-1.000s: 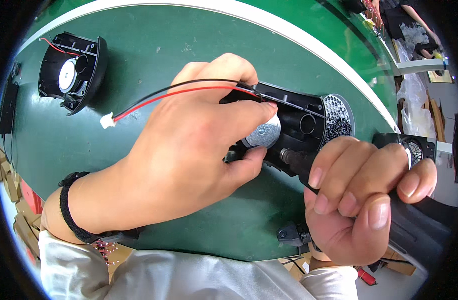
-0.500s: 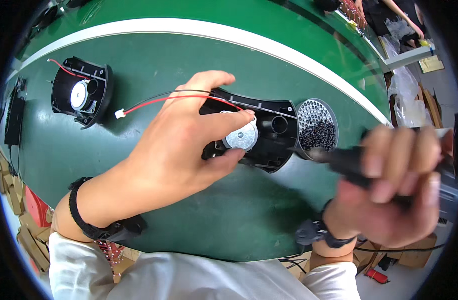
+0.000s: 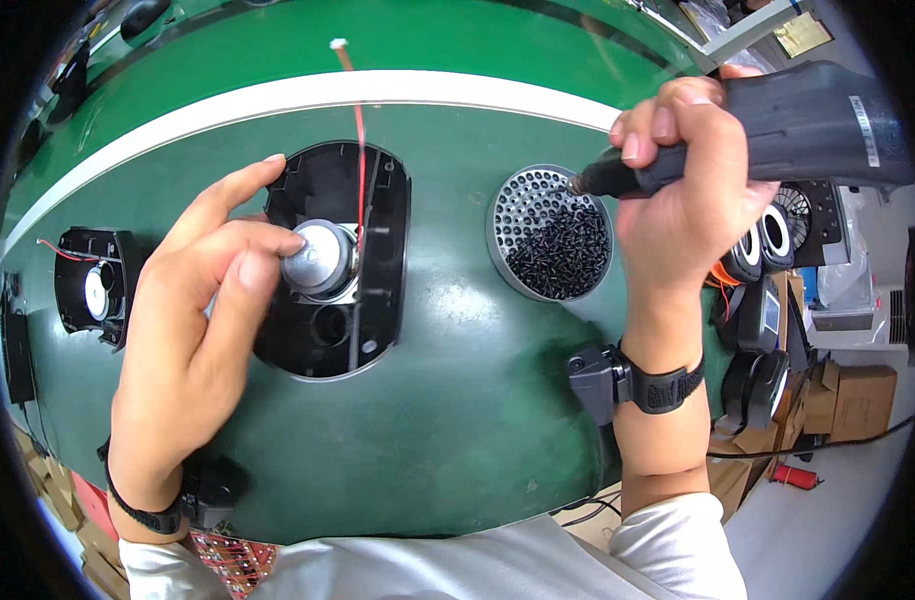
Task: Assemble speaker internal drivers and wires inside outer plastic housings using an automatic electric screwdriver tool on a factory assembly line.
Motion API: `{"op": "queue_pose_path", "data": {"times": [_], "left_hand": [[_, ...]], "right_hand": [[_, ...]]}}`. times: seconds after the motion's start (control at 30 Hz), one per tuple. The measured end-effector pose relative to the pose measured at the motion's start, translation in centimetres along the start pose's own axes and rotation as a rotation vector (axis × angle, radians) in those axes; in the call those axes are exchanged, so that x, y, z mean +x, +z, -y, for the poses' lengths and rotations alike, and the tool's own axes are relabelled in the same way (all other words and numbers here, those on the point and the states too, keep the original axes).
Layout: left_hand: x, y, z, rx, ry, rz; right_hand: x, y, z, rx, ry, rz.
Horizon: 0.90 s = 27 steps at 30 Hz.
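While the left hand [image 3: 202,310], unclenched, touches the speaker [image 3: 317,258], the right hand [image 3: 692,190] grips the driver [image 3: 807,125], tip near the tray's [image 3: 517,207] one o'clock, probably best held squarer.

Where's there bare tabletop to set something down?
Widest: the green table on your side of the black housing and screw tray. Narrower: the gap between those two. Crowded: left, your left hand and another housing; right, your right hand and black tool.

The table [image 3: 457,440] is green; a white strip [image 3: 457,91] curves along its far side. Boxes [image 3: 862,402] and pale floor [image 3: 772,515] lie right.
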<state>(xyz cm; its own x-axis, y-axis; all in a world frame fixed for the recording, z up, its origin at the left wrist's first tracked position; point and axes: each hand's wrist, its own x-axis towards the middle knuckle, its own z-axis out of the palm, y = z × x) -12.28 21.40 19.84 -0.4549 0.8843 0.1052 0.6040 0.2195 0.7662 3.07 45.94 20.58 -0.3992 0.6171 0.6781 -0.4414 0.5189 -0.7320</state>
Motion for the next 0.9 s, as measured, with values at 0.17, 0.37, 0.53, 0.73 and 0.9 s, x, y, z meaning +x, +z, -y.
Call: {"op": "queue_pose_path", "data": {"times": [0.17,0.37,0.53,0.73,0.9], "left_hand": [[-0.3,1.0,-1.4,0.13,0.106,0.031],[-0.7,1.7,-1.7,0.103,0.094,0.038],[-0.6,1.5,-1.5,0.278,0.197,0.089],[-1.2,2.0,-1.2,0.456,0.209,-0.013],[-1.4,2.9,-0.9,0.311,0.176,-0.032]], "right_hand": [[0.2,-0.3,-1.5,0.132,-0.004,-0.068],[0.0,-0.2,-2.3,0.059,-0.029,-0.043],[0.3,-0.4,-3.6,0.15,-0.076,-0.072],[0.2,-0.3,-3.8,0.143,-0.093,-0.065],[0.3,-0.5,-3.4,0.039,-0.043,-0.044]]}}
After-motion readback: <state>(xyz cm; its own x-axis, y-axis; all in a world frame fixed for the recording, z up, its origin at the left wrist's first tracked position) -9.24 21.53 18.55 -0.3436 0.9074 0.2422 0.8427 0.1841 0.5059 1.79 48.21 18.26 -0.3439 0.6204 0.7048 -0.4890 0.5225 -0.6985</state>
